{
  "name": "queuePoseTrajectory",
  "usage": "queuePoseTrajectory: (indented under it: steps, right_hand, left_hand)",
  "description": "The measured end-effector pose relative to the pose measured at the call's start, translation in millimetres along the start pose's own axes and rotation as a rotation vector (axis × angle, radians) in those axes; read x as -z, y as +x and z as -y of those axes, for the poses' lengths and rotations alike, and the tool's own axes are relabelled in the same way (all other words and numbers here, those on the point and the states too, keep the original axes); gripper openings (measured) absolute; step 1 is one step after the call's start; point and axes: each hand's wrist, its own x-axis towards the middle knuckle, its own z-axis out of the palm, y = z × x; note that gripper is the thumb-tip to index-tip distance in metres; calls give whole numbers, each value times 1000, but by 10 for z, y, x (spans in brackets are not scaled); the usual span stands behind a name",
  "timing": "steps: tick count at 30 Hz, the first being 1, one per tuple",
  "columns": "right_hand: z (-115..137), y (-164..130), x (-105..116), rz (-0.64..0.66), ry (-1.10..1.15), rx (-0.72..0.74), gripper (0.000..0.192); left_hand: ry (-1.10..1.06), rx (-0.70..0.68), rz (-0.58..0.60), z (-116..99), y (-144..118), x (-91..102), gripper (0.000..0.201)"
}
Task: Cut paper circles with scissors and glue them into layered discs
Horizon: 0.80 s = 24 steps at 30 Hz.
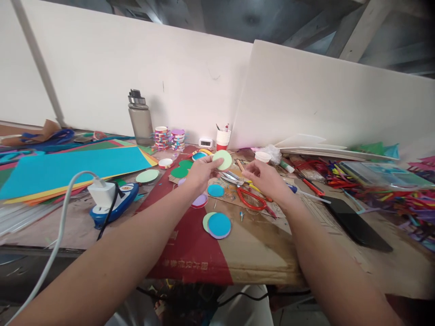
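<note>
Left hand [200, 174] pinches pale green paper disc [222, 160] by rim, above worktop [258, 246] centre. Right hand [267, 179] loosely curled, empty, beside disc. Advice: grip rim lightly, keep disc flat, avoid creasing.

A flattened brown and red cardboard sheet [190, 244] covers the worktable; along its near edge runs a short line of printed characters, too small and blurred to read. A small white digital clock [205, 143] stands by the wall, its digits illegible.
</note>
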Motion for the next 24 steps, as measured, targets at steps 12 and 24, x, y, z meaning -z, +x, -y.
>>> queuePoseTrajectory:
  steps: [12,24]
  right_hand:
    - [-29,-75,-106,351,-614,-3,53]
    - [3,-24,-163,-10,366,40,41]
  left_hand:
    - [-48,-29,-126,-34,90,145,27]
    - [-115,-40,-48,-85,57,114,30]
